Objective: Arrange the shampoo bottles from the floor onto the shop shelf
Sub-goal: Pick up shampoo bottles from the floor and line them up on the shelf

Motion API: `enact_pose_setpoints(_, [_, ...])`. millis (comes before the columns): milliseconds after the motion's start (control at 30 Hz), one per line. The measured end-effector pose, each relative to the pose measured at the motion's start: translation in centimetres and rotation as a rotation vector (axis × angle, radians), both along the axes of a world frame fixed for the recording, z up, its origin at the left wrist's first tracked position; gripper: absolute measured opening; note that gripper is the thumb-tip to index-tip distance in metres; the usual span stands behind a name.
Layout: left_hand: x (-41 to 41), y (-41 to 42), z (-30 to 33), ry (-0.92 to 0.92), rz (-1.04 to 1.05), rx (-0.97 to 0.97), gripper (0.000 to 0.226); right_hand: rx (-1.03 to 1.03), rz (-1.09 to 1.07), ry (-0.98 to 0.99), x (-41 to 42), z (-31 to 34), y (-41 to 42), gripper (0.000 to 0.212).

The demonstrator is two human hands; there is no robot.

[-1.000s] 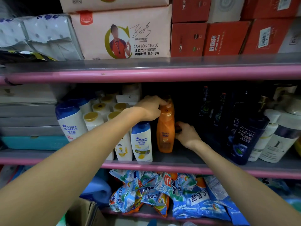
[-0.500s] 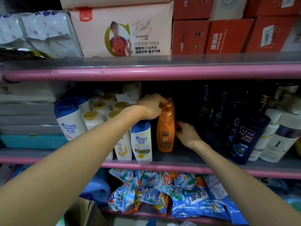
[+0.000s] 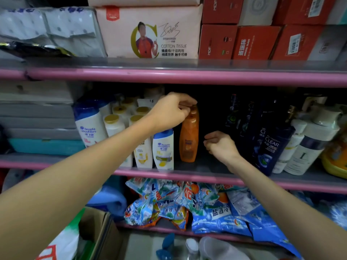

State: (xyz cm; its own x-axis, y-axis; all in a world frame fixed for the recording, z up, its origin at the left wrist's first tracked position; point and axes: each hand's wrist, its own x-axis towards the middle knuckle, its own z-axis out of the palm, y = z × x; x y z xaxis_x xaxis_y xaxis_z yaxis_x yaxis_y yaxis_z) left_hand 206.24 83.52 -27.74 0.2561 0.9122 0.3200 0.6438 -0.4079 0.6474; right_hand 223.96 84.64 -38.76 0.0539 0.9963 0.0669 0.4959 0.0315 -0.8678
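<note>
An orange shampoo bottle [image 3: 188,136] stands upright on the middle shop shelf [image 3: 206,176], just right of a white Head & Shoulders bottle [image 3: 162,149]. My left hand [image 3: 171,110] is closed over the orange bottle's cap from above. My right hand [image 3: 220,145] hovers to the right of that bottle with fingers curled and nothing in them, a gap apart from it. Dark Clear bottles [image 3: 270,147] fill the shelf's right side. On the floor below lie a blue bottle [image 3: 167,244] and a clear one [image 3: 191,245].
Several white bottles with gold caps [image 3: 114,121] crowd the shelf's left. White pump bottles [image 3: 305,151] stand far right. Detergent bags [image 3: 187,201] fill the lower shelf. A cardboard box [image 3: 93,231] sits bottom left. Tissue packs [image 3: 150,32] and red boxes [image 3: 253,42] sit above.
My right hand has left the orange bottle's side and drawn back to the right. My left hand stays on the cap; the bottle stands a little further back.
</note>
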Motion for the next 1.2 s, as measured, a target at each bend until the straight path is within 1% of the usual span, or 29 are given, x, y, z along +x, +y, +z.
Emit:
enact_pose_setpoints(67, [-0.3,-2.5,0.2,-0.064,-0.034,0.022,0.032,-0.010,0.039,0.029,0.0,1.1,-2.0,0.020])
enact_pose_setpoints(133, [-0.5,-4.9,-0.5,-0.112,-0.067,0.005,0.028,-0.021,0.080,0.074,-0.1,2.0,-4.3,0.014])
enact_pose_setpoints(200, [-0.9,-7.2,-2.0,-0.139,-0.084,-0.035,0.027,-0.050,0.116,0.115,-0.3,2.0,-6.7,0.012])
enact_pose_setpoints(300, [-1.8,-10.2,-5.6,-0.180,-0.081,-0.139,0.026,-0.110,0.156,0.091,-0.8,0.1,-9.5,0.014])
enact_pose_setpoints(433, [-2.8,-13.2,-13.5,-0.164,0.000,-0.326,0.025,-0.240,0.188,0.030,-1.6,-5.6,-11.9,0.012])
enact_pose_setpoints(533, [-3.4,-15.1,-20.8,-0.145,0.079,-0.455,0.027,-0.317,0.223,-0.105,-1.8,-11.2,-13.2,0.014])
enact_pose_setpoints(667, [-3.8,-17.5,-29.7,-0.064,0.157,-0.647,0.025,-0.454,0.197,-0.283,-0.9,-18.7,-14.7,0.013])
enact_pose_setpoints(767, [-3.7,-18.4,-34.8,-0.058,0.190,-0.777,0.027,-0.539,0.178,-0.478,0.4,-23.4,-15.4,0.022])
enact_pose_setpoints(833, [-3.4,-18.7,-37.3,-0.023,0.215,-0.804,0.028,-0.607,0.188,-0.552,1.3,-26.3,-15.4,0.032])
enact_pose_setpoints(900, [-3.1,-19.1,-39.7,-0.039,0.255,-0.842,0.030,-0.674,0.140,-0.560,2.0,-28.9,-15.2,0.039])
enact_pose_setpoints(967, [-2.7,-19.4,-41.7,0.007,0.250,-0.884,0.032,-0.723,0.075,-0.557,2.5,-31.4,-15.1,0.044])
enact_pose_setpoints(1100, [-2.0,-20.1,-44.2,0.001,0.239,-0.957,0.042,-0.822,0.112,-0.624,2.3,-35.0,-16.1,0.050])
enact_pose_setpoints(1200, [-1.0,-19.8,-45.6,-0.018,0.235,-1.001,0.044,-0.849,-0.013,-0.494,1.9,-37.7,-16.1,0.064])
